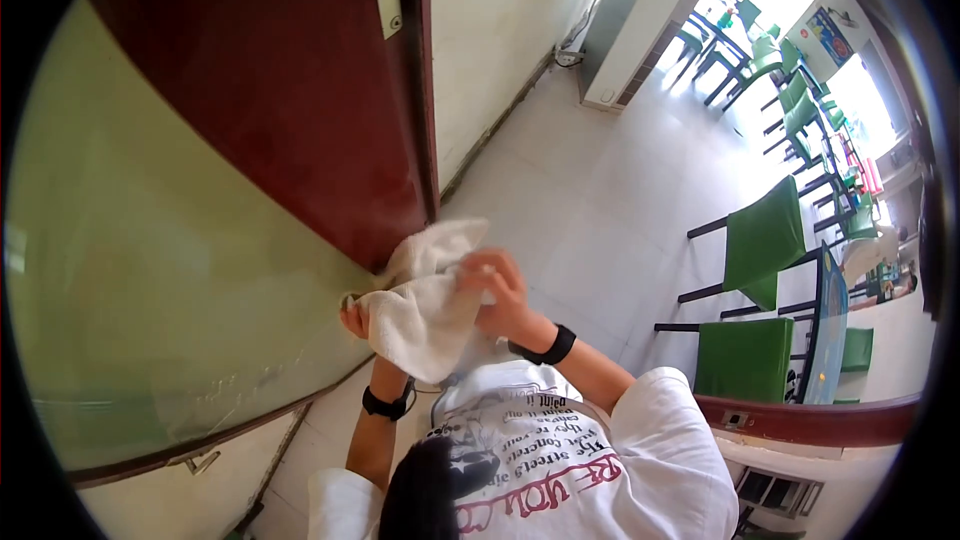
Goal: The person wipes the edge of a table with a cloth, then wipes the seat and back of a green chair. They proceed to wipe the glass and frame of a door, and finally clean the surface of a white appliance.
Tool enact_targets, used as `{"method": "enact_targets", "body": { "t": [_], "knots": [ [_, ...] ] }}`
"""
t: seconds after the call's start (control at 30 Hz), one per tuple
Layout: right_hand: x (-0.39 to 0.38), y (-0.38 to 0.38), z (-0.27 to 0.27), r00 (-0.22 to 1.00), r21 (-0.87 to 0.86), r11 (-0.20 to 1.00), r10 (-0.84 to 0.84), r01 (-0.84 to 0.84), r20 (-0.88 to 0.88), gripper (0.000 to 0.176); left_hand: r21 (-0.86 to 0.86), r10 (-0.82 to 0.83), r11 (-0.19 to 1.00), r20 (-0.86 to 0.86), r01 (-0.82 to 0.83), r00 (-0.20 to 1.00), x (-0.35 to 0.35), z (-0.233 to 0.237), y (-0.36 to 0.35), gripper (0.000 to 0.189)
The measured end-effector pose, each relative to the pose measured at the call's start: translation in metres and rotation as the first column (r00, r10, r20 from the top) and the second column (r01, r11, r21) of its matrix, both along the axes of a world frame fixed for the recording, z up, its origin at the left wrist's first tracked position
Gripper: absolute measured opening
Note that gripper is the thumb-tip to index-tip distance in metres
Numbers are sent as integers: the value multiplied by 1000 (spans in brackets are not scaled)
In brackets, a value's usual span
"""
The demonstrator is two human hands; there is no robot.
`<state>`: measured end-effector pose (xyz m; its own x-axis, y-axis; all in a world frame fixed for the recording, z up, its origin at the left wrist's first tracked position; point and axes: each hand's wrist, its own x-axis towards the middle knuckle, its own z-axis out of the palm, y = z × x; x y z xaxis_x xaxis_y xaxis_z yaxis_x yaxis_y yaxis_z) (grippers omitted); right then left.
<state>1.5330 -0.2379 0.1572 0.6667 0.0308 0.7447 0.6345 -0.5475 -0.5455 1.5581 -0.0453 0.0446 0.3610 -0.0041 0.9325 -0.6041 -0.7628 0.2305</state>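
Note:
A white cloth, thick and towel-like, hangs bunched in front of my chest. My left hand grips its left side, the fingers partly covered by the fabric. At the cloth's right edge is my right hand, fingers curled in against it and a little smeared by motion. Black bands circle both wrists. Just beyond the cloth stands a dark red door, and a pale green glossy panel lies to the left of my left hand.
Green chairs stand on the right beside a table. Further tables and chairs line the bright far end. A wall corner juts out ahead over the pale tiled floor. A metal handle sits at lower left.

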Motion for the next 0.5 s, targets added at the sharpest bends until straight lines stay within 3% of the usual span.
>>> {"method": "enact_targets", "body": {
  "t": [0.07, 0.13, 0.2, 0.3, 0.4, 0.47, 0.5],
  "knots": [
    [17, -5, 36, 970, 1, 997, -80, 82, 231, 37, 8, 65, 998, 34, -65, 997, 9, 38, -1, 62],
    [38, -5, 75, 914, 102, 993, -87, 51, 396, 36, 78, 144, 987, 3, -144, 990, 20, 81, -4, 62],
    [56, -2, 113, 891, 136, 989, -110, 55, 439, 37, 141, 227, 966, -46, -219, 973, 34, 124, -10, 62],
    [96, 3, 130, 917, 61, 995, 44, -74, 395, 35, 246, 353, 917, -140, -313, 925, 44, 161, -21, 62],
    [101, 9, 107, 943, 69, 982, 149, -177, 297, 34, 261, 447, 885, -241, -387, 861, 45, 139, -31, 63],
    [94, 2, 80, 969, 10, 978, 206, -210, 139, 33, -80, 368, 916, -226, -394, 902, 54, 91, -49, 58],
    [91, -2, 64, 969, 1, 972, 236, -236, 75, 32, 348, 466, 852, -167, -391, 869, 40, 70, -22, 56]
  ]
}}
